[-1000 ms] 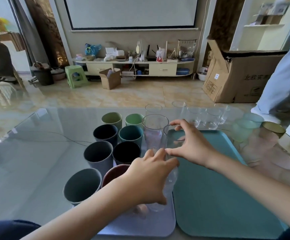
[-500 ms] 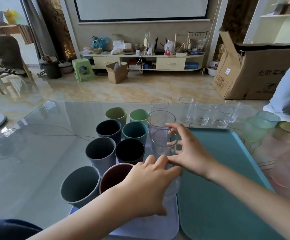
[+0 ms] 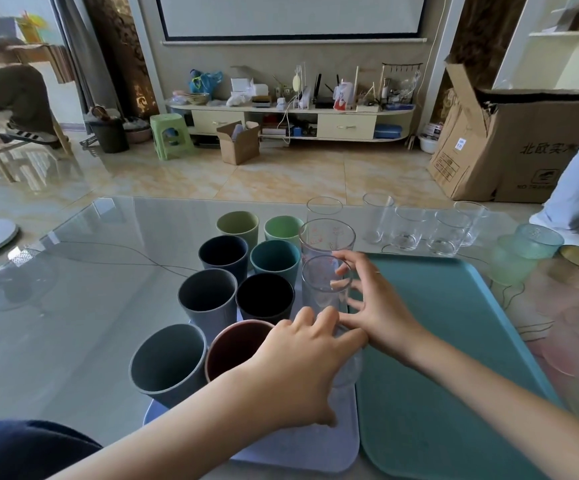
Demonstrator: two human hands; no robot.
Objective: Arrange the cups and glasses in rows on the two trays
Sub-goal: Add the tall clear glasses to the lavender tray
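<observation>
head view: only camera I've got.
left hand (image 3: 302,355): wrapped round the nearest clear glass (image 3: 348,367), which stands at the right edge of the lilac tray (image 3: 302,455); glass mostly hidden under the fingers.
right hand (image 3: 374,303): fingers spread, tips touching the second clear glass (image 3: 326,285), rim-high; looks like steadying, not a pinch.
cups (image 3: 239,289): eight, in two columns on the lilac tray.
key relation: glasses upright, forming a third column straight ahead of both hands.
teal tray (image 3: 454,341): bare; loose glasses (image 3: 419,226) on the worktop beyond it, nearer my right hand.
</observation>
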